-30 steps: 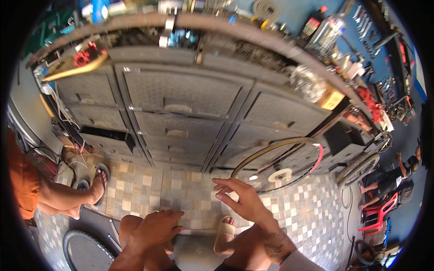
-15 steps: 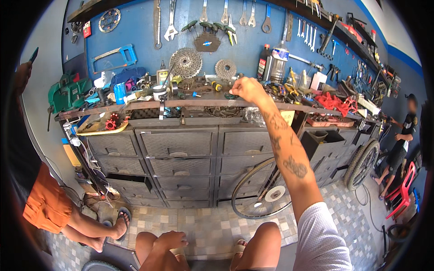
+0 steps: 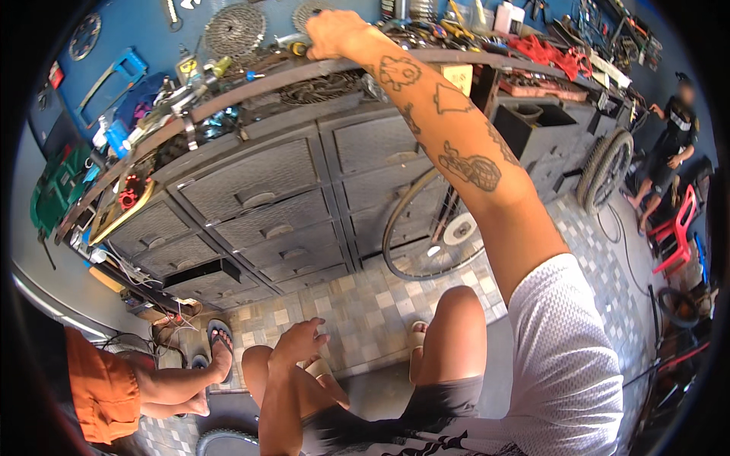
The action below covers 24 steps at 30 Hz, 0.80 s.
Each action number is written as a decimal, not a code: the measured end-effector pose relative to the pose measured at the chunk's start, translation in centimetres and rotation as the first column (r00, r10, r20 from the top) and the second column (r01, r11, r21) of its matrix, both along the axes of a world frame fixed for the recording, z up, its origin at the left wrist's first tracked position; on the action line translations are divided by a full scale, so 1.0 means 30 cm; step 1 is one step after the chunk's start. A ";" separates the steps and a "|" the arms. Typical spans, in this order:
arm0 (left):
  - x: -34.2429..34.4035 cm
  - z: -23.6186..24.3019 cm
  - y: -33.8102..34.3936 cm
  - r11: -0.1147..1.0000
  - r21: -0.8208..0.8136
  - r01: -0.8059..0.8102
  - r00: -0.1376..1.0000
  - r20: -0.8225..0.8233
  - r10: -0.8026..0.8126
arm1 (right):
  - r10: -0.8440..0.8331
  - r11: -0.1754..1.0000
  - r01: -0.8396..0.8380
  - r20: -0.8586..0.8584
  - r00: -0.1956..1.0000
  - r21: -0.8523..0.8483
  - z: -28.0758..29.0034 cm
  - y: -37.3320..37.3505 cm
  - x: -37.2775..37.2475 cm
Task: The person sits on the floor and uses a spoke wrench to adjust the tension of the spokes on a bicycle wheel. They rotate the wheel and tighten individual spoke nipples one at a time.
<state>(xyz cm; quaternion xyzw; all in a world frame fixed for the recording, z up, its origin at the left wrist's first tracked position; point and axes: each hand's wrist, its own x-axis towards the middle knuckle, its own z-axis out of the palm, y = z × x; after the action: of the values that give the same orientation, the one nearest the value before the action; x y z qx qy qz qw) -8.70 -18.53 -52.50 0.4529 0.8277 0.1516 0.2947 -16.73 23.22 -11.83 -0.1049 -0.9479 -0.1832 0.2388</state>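
My right arm stretches across to the cluttered workbench (image 3: 251, 90). At its far side, my right hand (image 3: 334, 35) is closed with curled fingers. A yellow-and-black tool end (image 3: 297, 49) and a silver metal piece (image 3: 286, 39) show right beside the fingertips. What the fingers grip, if anything, is hidden. Behind the hand, a small cassette sprocket (image 3: 308, 14) hangs on the blue wall, with a larger cassette (image 3: 235, 32) to its left. My left hand (image 3: 299, 340) hangs loosely by my left knee, fingers slightly bent and apart, holding nothing.
Grey drawers (image 3: 251, 171) stand under the bench, with a bicycle wheel (image 3: 391, 228) leaning against them. A green vise (image 3: 62, 186) is at the left end. One person in orange shorts (image 3: 103, 387) stands close on my left; another person (image 3: 677, 129) is far right near a red chair (image 3: 677, 232).
The view has tilted down and turned, so the bench sits higher and slanted. My right hand has shifted left along the bench to the yellow-and-black tool. My left hand stays near my knee.
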 end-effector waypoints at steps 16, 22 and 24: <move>0.073 0.129 1.188 0.695 0.701 0.159 0.904 -0.387 0.183 | 0.115 0.893 -0.430 -0.855 0.505 -0.134 -0.058 0.232 0.525; 0.129 -0.046 1.230 0.697 0.714 0.068 0.935 -0.289 0.205 | -0.146 0.482 -0.757 -0.893 0.426 -0.441 -0.523 0.007 0.955; 0.198 -0.081 1.142 0.549 0.836 0.024 0.972 -0.147 0.181 | -0.377 0.313 -0.820 -0.855 0.355 -0.478 -0.717 -0.081 1.010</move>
<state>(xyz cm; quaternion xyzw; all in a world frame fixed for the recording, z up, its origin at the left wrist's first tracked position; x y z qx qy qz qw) -2.75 15.72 -54.94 0.5142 0.7034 0.4879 -0.0534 13.58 20.79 -33.34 -0.1216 -0.5675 0.5169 0.6293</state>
